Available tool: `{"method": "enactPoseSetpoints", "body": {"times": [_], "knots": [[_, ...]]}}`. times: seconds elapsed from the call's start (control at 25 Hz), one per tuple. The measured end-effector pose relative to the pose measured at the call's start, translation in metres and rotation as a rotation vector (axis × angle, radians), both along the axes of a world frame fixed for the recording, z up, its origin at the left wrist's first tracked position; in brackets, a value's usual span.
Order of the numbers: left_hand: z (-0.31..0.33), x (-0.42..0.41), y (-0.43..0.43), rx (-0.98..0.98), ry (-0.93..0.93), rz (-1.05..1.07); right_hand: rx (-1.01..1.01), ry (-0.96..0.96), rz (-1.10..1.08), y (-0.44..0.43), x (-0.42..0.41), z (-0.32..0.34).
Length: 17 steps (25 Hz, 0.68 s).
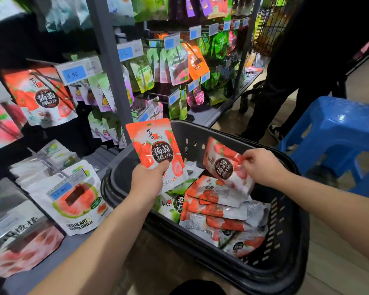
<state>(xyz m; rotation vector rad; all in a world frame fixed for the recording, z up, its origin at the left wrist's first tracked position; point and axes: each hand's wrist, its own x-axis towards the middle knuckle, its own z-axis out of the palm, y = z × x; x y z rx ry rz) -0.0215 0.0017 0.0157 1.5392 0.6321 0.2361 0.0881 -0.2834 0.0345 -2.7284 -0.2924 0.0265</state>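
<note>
My left hand (147, 181) grips a red strawberry jelly pouch (158, 145) by its lower part and holds it upright over the near-left rim of a black plastic basket (285, 260). My right hand (262, 167) pinches a second, tilted strawberry pouch (224, 165) at its upper edge, above the basket's inside. Several more strawberry pouches (217, 211) lie piled in the basket, with a green plum pouch (170, 206) beside them.
Snack pouches hang on pegs with blue price tags on the shelving (109, 67) to the left; matching strawberry pouches (41, 96) hang there. A watermelon-print bag (77, 199) lies on the low shelf. A blue plastic stool (337, 137) stands right; a person in dark clothes (296, 71) stands behind.
</note>
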Motion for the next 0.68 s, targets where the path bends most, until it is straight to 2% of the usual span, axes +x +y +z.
{"method": "enactPoseSetpoints", "body": {"times": [0.12, 0.2, 0.28, 0.36, 0.48, 0.56, 0.68], "knots": [[0.003, -0.002, -0.003, -0.026, -0.007, 0.029, 0.311, 0.098, -0.086, 0.002, -0.012, 0.019], [0.005, -0.005, -0.005, -0.026, -0.008, 0.022, 0.594, 0.178, -0.115, 0.011, -0.022, 0.024], [0.007, -0.01, -0.007, -0.014, -0.026, -0.006, 0.974, 0.354, -0.109, 0.023, -0.033, 0.026], [0.011, -0.014, -0.011, -0.036, -0.051, -0.043, 1.226, 0.549, -0.089, 0.038, -0.041, 0.026], [0.019, -0.018, -0.017, -0.243, -0.06, -0.091, 1.301, 0.684, -0.051, 0.061, -0.05, 0.022], [0.029, -0.022, -0.022, -0.396, -0.074, -0.132, 1.252, 0.696, -0.065, 0.074, -0.055, 0.019], [0.031, -0.022, -0.026, -0.341, -0.091, -0.188, 1.065, 0.604, -0.086, 0.083, -0.059, 0.018]]}}
